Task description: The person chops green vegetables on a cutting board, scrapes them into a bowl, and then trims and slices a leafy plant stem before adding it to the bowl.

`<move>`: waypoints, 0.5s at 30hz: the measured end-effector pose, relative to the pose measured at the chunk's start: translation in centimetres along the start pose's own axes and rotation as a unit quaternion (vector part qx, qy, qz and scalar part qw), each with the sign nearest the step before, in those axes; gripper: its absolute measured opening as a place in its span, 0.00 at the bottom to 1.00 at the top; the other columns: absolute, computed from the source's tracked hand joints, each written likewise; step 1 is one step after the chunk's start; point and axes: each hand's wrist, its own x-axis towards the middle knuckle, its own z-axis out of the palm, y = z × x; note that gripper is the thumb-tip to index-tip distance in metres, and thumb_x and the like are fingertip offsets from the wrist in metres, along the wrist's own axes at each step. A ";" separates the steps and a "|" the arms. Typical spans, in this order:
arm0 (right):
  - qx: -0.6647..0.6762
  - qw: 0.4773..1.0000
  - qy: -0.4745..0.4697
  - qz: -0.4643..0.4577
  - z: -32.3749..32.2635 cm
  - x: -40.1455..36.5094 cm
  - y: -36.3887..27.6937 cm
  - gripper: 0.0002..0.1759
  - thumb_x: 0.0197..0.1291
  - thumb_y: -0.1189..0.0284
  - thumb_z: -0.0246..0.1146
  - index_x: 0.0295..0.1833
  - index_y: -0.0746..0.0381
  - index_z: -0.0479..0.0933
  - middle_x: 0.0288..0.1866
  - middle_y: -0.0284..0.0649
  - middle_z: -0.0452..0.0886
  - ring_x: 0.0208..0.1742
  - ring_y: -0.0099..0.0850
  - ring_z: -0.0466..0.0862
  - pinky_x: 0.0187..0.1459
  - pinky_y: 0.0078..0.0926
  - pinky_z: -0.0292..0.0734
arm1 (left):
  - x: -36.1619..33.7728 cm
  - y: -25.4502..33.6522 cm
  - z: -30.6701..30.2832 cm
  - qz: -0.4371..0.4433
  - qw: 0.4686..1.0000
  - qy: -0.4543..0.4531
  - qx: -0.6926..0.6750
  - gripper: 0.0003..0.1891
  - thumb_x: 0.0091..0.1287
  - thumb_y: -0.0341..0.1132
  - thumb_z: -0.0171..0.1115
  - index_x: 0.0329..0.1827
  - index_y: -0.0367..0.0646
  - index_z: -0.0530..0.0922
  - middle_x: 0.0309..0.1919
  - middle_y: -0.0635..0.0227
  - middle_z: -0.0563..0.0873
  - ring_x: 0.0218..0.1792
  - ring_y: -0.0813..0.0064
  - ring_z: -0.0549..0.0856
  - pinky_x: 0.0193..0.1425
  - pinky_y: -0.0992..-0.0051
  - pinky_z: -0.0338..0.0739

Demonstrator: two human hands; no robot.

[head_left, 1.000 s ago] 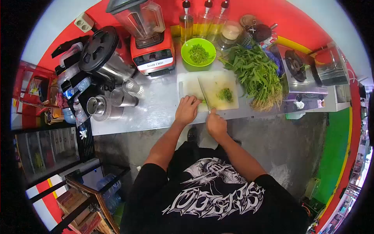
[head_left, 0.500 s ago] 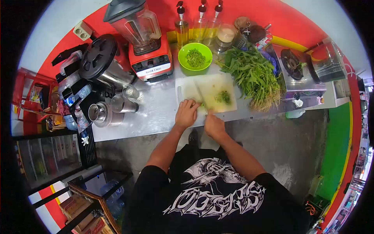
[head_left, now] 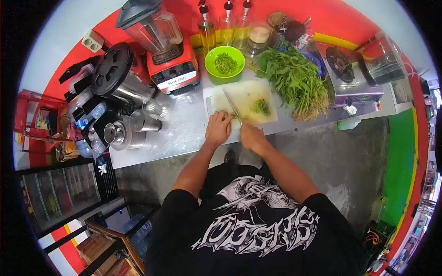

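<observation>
My right hand (head_left: 251,135) grips the handle of a knife (head_left: 233,107) whose blade lies across the white cutting board (head_left: 244,94). My left hand (head_left: 219,128) rests curled at the board's near left edge, fingers pressing down on green stems beside the blade. A small heap of chopped greens (head_left: 261,106) lies on the right of the board. Beyond the board stands a green bowl (head_left: 224,62) with chopped greens in it. A large bunch of leafy greens (head_left: 297,83) with roots lies to the right of the board.
On the steel counter (head_left: 184,129) stand a red-based blender (head_left: 163,46), a steel lidded jug (head_left: 119,76), metal cups (head_left: 138,122), oil bottles (head_left: 225,25) and a gas stove (head_left: 347,73). Racks and boxes crowd the left. The concrete floor lies below.
The view has shifted slightly, so everything sits a little higher and further left. Both hands stay at the board's near edge, and the knife blade has edged a little leftward.
</observation>
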 end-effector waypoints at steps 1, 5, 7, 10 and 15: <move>-0.002 0.999 -0.038 0.013 -1.3 -0.1 -0.4 0.22 0.67 0.74 0.51 0.64 0.73 0.65 0.49 0.65 0.85 0.51 0.60 0.87 0.55 0.53 0.81 | -0.2 0.0 0.1 0.004 1.000 -0.003 0.001 0.16 0.63 0.27 0.60 0.53 0.48 0.82 0.43 0.63 0.79 0.48 0.57 0.77 0.52 0.59 0.70; 0.016 0.998 -0.049 0.030 -0.6 -1.2 -0.3 0.25 0.65 0.73 0.53 0.64 0.76 0.64 0.51 0.68 0.84 0.54 0.61 0.86 0.56 0.56 0.80 | -0.1 -0.3 0.4 0.002 1.000 0.001 -0.002 0.16 0.63 0.27 0.60 0.54 0.48 0.82 0.43 0.63 0.78 0.49 0.57 0.77 0.52 0.60 0.70; 0.019 0.999 -0.038 0.034 0.5 -1.2 -0.1 0.24 0.64 0.73 0.54 0.63 0.76 0.64 0.51 0.68 0.84 0.53 0.62 0.86 0.56 0.57 0.80 | -0.1 -0.2 0.3 -0.002 1.000 -0.003 0.000 0.16 0.63 0.26 0.60 0.54 0.48 0.82 0.43 0.63 0.79 0.49 0.57 0.77 0.53 0.59 0.70; 0.015 0.999 -0.024 0.022 0.2 -0.5 -0.2 0.24 0.64 0.74 0.54 0.63 0.75 0.65 0.51 0.67 0.84 0.53 0.61 0.86 0.56 0.55 0.80 | 0.1 -0.2 0.1 0.003 1.000 -0.009 -0.001 0.16 0.63 0.26 0.60 0.53 0.48 0.82 0.43 0.62 0.79 0.48 0.57 0.77 0.52 0.59 0.70; -0.003 0.998 -0.057 0.018 -0.5 -0.6 -0.9 0.22 0.64 0.76 0.54 0.62 0.73 0.65 0.51 0.65 0.85 0.52 0.60 0.87 0.56 0.53 0.81 | -0.2 -0.3 0.4 -0.011 1.000 -0.001 0.006 0.16 0.62 0.27 0.63 0.53 0.50 0.83 0.41 0.65 0.77 0.47 0.60 0.77 0.53 0.61 0.71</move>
